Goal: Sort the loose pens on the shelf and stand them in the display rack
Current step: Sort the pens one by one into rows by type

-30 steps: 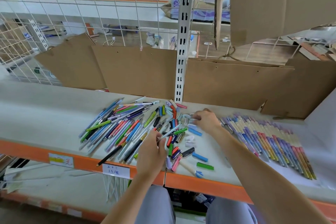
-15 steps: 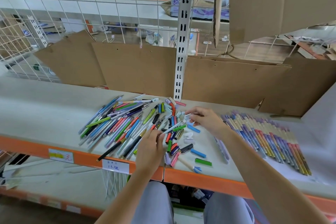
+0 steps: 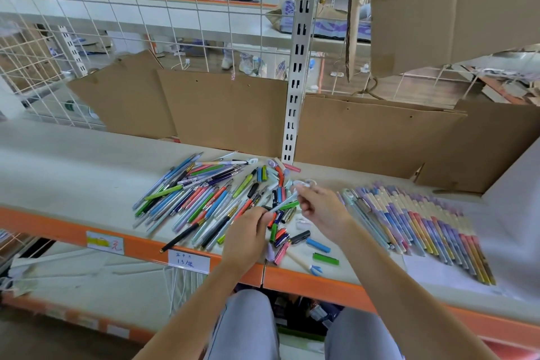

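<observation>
A heap of loose coloured pens (image 3: 201, 199) lies on the pale shelf (image 3: 73, 172), with loose caps (image 3: 318, 245) scattered near the front edge. My left hand (image 3: 248, 234) pinches the lower end of a light blue pen (image 3: 283, 203) that slants up to the right. My right hand (image 3: 317, 207) holds the pen's upper end with a small pale cap between its fingertips. A sorted row of pens (image 3: 423, 222) lies side by side on the right. No display rack is in view.
Brown cardboard sheets (image 3: 228, 114) stand along the shelf's back, split by a white slotted upright (image 3: 295, 82). A wire grid (image 3: 117, 23) rises behind. The orange front rail (image 3: 58, 228) carries white labels. A white side panel (image 3: 514, 184) closes the right end.
My right hand has drawn back from the caps toward my left hand and now meets the tip of the light blue pen. My left hand has stayed on the pen.
</observation>
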